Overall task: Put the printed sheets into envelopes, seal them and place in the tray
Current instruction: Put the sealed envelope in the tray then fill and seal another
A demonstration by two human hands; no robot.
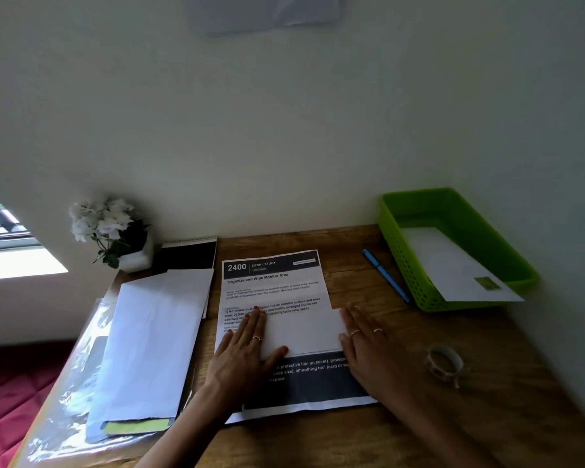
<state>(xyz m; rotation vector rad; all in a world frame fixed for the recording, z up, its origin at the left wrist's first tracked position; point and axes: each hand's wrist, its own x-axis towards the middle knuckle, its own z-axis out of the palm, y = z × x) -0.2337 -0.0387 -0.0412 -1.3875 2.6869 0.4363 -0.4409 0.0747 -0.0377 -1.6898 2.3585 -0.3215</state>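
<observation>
Here both flat, unclenched hands, left hand (247, 346) and right hand (368, 346), press the folded sheet (301, 332) between them, its fold running left-right along the desk's (487, 417) near edge.

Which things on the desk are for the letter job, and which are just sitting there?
For the job:
printed sheet, pressed flat by left hand and right hand
envelopes
green tray, one envelope already inside
tape roll, maybe for sealing

Just there:
blue pen
flower pot
notebook
</observation>
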